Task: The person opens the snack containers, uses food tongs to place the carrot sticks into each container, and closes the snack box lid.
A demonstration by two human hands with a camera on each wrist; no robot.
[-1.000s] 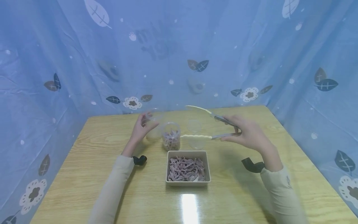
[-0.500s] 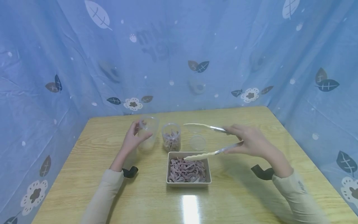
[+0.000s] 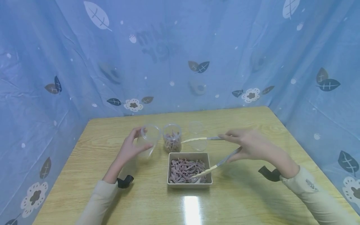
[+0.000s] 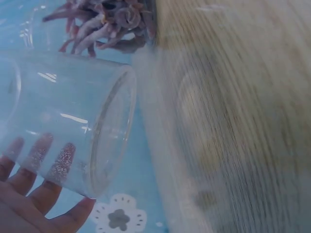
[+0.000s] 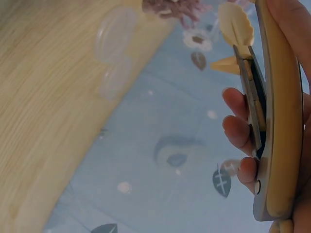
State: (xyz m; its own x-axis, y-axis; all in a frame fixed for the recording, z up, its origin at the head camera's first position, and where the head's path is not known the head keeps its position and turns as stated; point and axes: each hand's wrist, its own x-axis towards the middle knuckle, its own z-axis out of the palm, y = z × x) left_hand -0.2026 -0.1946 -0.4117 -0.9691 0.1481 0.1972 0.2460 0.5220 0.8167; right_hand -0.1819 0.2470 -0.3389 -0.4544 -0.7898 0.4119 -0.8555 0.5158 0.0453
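Note:
My left hand grips a clear plastic jar, tilted, with thumb and fingers around its side. Through its wall in the left wrist view, the fingertips show and the inside looks bare. In my right hand is a pair of tongs with cream scalloped tips and metal arms, spread wide apart. The lower tip reaches over the purplish-grey strips in a beige rectangular tray. Behind the tray the upper tip points at a second clear jar, partly filled with similar strips.
Two clear round lids, a far lid and a near lid, lie flat right of the filled jar. The wooden table is enclosed by a blue patterned curtain. Black wrist mounts stick out beside both wrists.
My left hand has drawn its jar nearer and tilted it more. The tongs have come down and nearer, their lower tip moving from beside the filled jar to the strips in the tray.

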